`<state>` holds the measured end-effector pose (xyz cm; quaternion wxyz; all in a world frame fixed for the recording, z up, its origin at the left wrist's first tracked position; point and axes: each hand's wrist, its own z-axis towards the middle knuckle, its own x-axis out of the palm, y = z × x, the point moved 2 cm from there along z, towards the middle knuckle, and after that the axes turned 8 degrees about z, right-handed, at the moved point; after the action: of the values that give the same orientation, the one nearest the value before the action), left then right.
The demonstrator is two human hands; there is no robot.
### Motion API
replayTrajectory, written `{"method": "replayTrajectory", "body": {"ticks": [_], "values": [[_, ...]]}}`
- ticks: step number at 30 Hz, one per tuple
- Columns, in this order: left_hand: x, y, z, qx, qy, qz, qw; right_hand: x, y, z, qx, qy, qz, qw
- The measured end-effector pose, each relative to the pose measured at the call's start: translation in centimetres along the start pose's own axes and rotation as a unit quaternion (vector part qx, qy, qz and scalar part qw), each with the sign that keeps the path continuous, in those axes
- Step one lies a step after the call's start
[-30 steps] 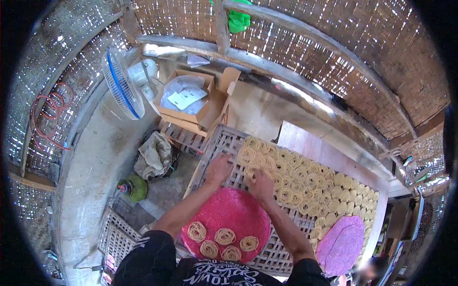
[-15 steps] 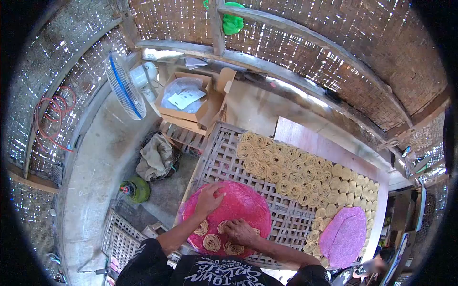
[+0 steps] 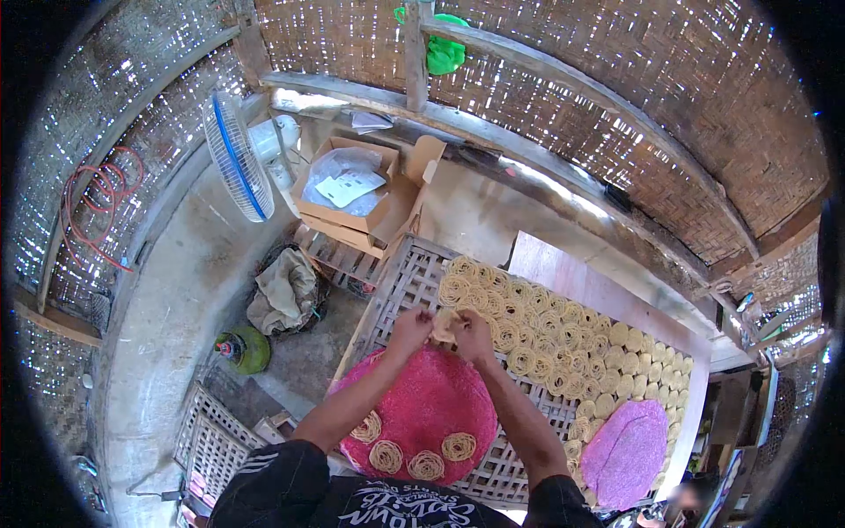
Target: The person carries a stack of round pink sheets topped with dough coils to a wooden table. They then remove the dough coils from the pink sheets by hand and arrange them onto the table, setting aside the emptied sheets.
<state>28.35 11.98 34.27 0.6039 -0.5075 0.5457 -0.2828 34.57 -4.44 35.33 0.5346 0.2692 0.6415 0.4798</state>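
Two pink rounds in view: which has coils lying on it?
The deeper-pink round on the left, with four pale coils visible on top; the purplish-pink round on the right shows none.

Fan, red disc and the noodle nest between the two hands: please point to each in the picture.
Fan [image 3: 238,158], head view: middle of its cage.
Red disc [image 3: 427,396], head view: bare middle of its top.
Noodle nest [image 3: 445,326], head view: middle of its visible part.
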Motion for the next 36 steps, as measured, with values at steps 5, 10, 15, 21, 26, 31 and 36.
{"method": "replayTrajectory", "body": {"ticks": [5,10,15,21,26,31,36], "values": [[0.8,-0.2,3.9,0.016,-0.053,0.191,0.98,0.3,1.4,2.1,-0.117,-0.065,-0.216,0.967],[-1.2,-0.2,1.5,0.075,-0.094,0.249,0.961,-1.7,3.5,-4.5,-0.108,-0.003,-0.224,0.969],[-4.7,-0.4,-4.5,0.049,-0.039,0.177,0.982,-5.1,2.4,-20.8,-0.181,0.26,-0.282,0.906],[-2.2,-1.0,-9.2,0.074,0.013,0.163,0.984,-6.6,3.4,-24.6,-0.25,0.282,-0.334,0.864],[0.5,-1.4,-10.3,0.112,0.115,0.109,0.981,-6.7,0.4,-22.8,-0.112,0.313,-0.31,0.891],[1.8,-2.1,-10.7,0.13,0.223,0.14,0.956,-7.8,4.2,-20.6,-0.074,0.394,-0.263,0.878],[1.4,-0.8,-11.4,0.128,0.213,0.078,0.965,-6.4,1.9,-23.4,-0.352,0.36,-0.286,0.815]]}}
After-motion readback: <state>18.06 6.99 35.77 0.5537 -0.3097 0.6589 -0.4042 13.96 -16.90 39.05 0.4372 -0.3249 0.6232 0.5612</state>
